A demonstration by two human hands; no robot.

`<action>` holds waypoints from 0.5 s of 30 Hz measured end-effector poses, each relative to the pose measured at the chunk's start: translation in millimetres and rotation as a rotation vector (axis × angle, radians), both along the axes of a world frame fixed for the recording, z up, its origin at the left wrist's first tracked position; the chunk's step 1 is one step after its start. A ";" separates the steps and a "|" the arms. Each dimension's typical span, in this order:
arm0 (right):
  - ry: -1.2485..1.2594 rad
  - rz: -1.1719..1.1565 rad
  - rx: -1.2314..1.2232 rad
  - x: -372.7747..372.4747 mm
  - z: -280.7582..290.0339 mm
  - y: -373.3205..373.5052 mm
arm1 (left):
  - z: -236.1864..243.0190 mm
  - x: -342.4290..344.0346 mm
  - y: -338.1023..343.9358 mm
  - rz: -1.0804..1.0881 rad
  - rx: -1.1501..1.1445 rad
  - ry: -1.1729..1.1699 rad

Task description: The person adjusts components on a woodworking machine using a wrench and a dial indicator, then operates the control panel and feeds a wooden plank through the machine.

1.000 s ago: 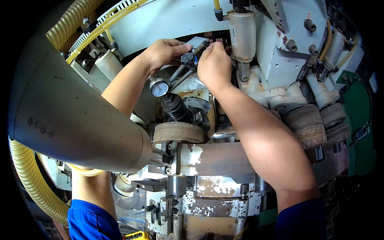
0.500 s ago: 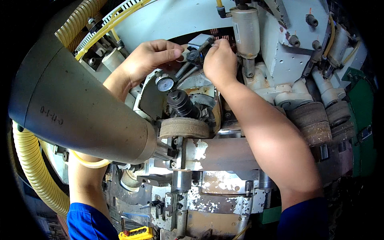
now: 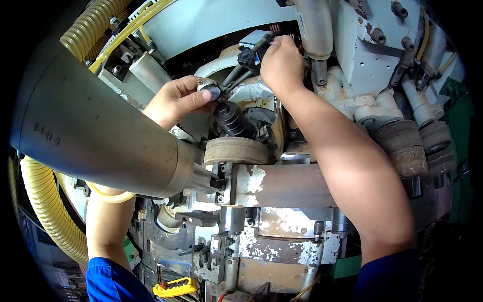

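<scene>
At upper ctr of frame, L hand (image 3: 176, 102) pinched dial gauge (image 3: 215, 93) betw. thumb & fingers, R hand (image 3: 283, 65) curled at gauge stand (image 3: 246, 58), hold hidden, & gauge prob. needed light, steady support w/o knocks.

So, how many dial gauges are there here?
1. The dial gauge is between the thumb and fingers of the left hand, beside the stepped black cylinder. Another could be hidden behind the large grey tapered housing.
</scene>
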State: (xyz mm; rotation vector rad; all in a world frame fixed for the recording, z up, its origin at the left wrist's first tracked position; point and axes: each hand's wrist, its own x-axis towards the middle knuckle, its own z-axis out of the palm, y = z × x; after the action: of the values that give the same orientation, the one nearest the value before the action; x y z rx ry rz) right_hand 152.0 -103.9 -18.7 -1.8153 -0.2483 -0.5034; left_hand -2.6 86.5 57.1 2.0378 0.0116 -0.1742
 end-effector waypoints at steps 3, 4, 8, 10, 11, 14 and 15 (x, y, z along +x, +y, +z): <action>-0.034 -0.019 0.022 1.8 -2.7 1.3 | -7.7 -3.7 -6.7 0.078 -0.001 -0.083; -0.022 -0.014 0.022 2.2 -2.3 1.1 | -9.3 -4.3 -9.5 0.098 0.001 -0.109; 0.018 -0.003 0.044 4.0 -3.6 0.2 | -22.2 -5.7 -11.1 0.172 -0.010 -0.175; 0.085 0.019 0.065 2.8 0.1 0.1 | -26.3 -5.3 -12.6 0.200 -0.025 -0.205; 0.099 0.023 0.084 0.9 0.8 -0.7 | -29.4 -4.9 -12.9 0.211 -0.069 -0.212; 0.112 0.035 0.117 1.9 3.0 0.1 | -45.3 -3.5 -13.1 0.225 -0.174 -0.289; 0.121 0.034 0.094 3.5 1.6 -0.9 | -49.5 -1.5 -21.3 0.250 -0.218 -0.311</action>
State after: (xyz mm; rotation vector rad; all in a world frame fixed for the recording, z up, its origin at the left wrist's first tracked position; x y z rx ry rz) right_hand 155.6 -104.8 -17.1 -1.7397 -0.1692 -0.3742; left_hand -4.1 65.2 7.7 1.8077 0.0503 0.2868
